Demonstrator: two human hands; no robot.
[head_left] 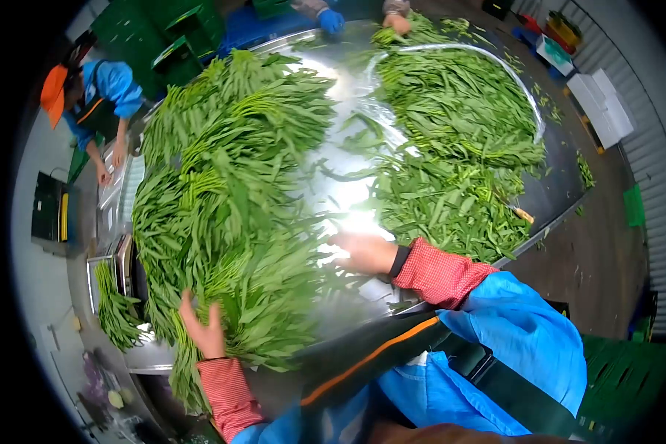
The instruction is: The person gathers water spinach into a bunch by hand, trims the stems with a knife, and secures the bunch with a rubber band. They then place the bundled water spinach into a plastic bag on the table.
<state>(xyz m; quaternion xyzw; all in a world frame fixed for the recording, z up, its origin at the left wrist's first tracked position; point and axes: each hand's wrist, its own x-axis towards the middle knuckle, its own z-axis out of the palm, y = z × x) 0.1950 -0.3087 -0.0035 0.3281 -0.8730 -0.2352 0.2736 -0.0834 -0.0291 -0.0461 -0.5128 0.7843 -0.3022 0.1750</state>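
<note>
My left hand [203, 327] has its thumb and fingers spread apart at the near left side of a long heap of leafy greens [229, 192], touching or just over the stems. These greens have long narrow leaves and are laid in bunches along the left of the metal table [340, 174]. My right hand [364, 253] hovers over the shiny tabletop, to the right of the heap. Motion smears its fingers, and I see nothing clearly held in them. Loose greens [451, 211] lie beyond it on the right, with a wooden-handled tool [524, 215] among them.
More greens [459, 103] fill a clear plastic-edged pile at the far right. A co-worker in blue [111, 89] works at a side counter. Another person's blue-gloved hand [331, 21] and bare hand [398, 24] are at the far edge. A scale [126, 266] stands left, beside a bunch [115, 314].
</note>
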